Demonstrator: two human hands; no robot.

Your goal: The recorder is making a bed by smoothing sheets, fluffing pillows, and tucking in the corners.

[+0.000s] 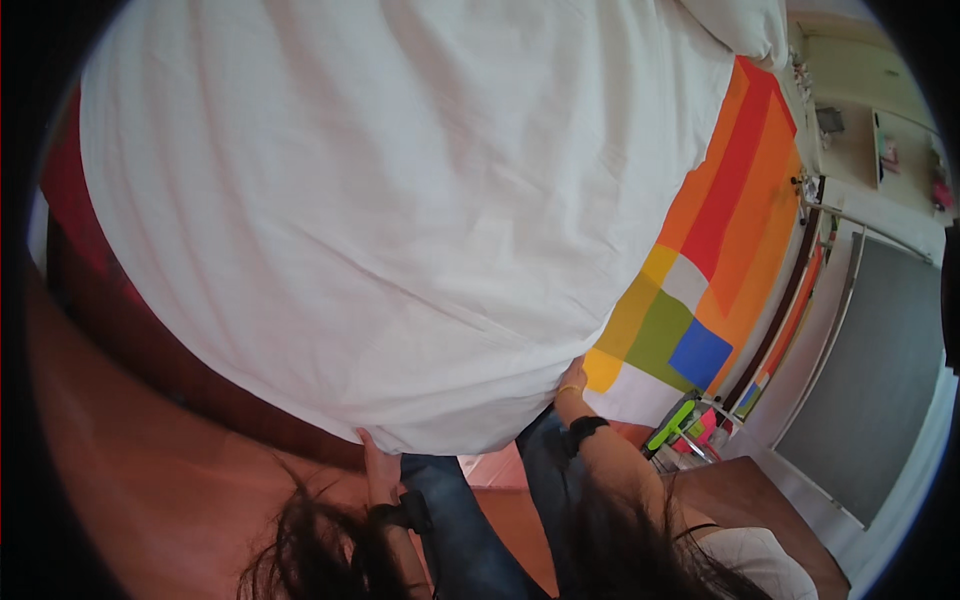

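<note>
A large white sheet (400, 200) covers most of a bed, with soft creases running across it. At its near edge my left hand (380, 463) grips the hem, the fingers tucked out of sight under the cloth. Farther right, my right hand (573, 378) holds the same edge near the corner, its fingertips partly hidden by the fabric. Between the two hands the hem hangs in front of my legs. To the right of the sheet lies a bright patterned cover (690, 280) in orange, red, yellow, green and blue blocks.
The dark wooden bed frame (200, 385) curves along the near left side above a reddish floor (130, 440). At the right are a grey board (870, 360), a brown tabletop (750, 510) and a green-headed brush-like item (670, 420). A white pillow-like bundle (745, 25) sits at the far right.
</note>
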